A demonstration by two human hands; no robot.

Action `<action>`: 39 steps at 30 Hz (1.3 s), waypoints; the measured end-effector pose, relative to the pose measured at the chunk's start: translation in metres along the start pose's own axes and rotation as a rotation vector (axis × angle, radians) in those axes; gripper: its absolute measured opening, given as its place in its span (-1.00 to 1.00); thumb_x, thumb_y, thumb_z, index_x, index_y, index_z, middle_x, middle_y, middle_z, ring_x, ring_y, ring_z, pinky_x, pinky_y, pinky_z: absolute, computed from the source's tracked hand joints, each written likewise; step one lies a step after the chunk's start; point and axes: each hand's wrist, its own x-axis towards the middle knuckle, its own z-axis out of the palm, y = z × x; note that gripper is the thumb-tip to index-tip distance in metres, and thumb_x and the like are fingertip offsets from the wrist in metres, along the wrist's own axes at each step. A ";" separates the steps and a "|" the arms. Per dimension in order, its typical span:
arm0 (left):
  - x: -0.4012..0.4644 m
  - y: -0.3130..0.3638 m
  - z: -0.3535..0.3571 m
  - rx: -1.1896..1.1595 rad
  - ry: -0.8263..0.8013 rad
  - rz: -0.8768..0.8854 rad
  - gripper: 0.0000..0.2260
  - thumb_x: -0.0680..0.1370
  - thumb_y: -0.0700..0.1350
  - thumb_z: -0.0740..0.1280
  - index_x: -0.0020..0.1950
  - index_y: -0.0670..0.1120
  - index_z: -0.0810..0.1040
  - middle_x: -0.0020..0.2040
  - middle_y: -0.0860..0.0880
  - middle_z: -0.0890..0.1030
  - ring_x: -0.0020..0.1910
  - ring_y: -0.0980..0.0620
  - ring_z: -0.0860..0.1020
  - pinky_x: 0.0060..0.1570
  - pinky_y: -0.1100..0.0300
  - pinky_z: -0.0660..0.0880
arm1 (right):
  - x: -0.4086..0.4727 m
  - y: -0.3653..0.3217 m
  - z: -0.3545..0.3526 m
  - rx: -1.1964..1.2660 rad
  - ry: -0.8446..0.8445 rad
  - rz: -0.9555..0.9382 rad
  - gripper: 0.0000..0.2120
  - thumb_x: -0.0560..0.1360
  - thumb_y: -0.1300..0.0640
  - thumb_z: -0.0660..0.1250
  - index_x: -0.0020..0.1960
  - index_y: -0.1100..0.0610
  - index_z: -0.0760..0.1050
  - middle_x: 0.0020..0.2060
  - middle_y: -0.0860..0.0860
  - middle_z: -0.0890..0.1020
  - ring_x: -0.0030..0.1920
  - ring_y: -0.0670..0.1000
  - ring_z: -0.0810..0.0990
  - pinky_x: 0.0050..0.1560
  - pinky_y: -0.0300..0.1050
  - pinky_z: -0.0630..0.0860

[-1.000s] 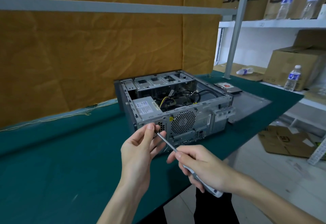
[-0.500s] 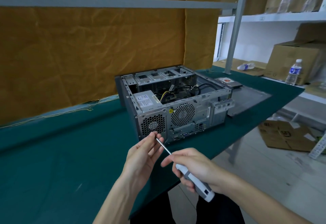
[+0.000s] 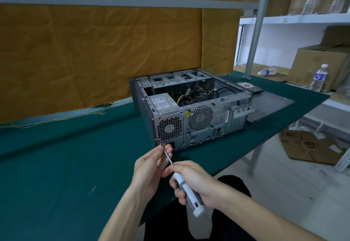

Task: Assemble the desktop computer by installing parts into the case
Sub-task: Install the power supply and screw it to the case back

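I see the computer case (image 3: 191, 111) lying on its side on the green bench (image 3: 56, 165), its open side facing up and its rear panel turned toward me. Inside it, the power supply (image 3: 162, 103) sits in the near left corner, with yellow and black cables (image 3: 191, 96) just behind it and the drive bays along the far edge.

My right hand (image 3: 197, 182) grips the white and grey handle of a screwdriver (image 3: 186, 187), its fingers curled round the handle. The metal shaft slants up and to the left toward the lower left corner of the rear panel, near the power socket. My left hand (image 3: 149, 170) is raised beside the shaft, its fingers (image 3: 166, 150) pinching the tip of the shaft; whether a screw sits there I cannot tell, it is too small.

To the right of the case, the grey side panel (image 3: 272, 106) lies flat on the bench, and a drive with a red label (image 3: 248, 87) rests just beyond its far edge. A brown cloth (image 3: 94, 41) hangs behind the bench. On the shelf (image 3: 303, 20) to the right stand cardboard boxes (image 3: 312, 66) and water bottles (image 3: 320, 78).
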 end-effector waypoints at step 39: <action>0.002 0.003 0.000 0.040 0.096 -0.192 -0.88 0.60 -0.17 0.34 0.08 -0.19 0.57 -0.01 -0.12 0.74 -0.14 0.01 0.74 -0.33 0.18 0.63 | -0.004 0.015 0.001 0.013 0.037 0.010 -0.73 0.64 0.14 0.24 0.17 0.32 0.53 -0.39 0.07 0.51 -0.54 -0.01 0.38 -0.53 -0.19 0.36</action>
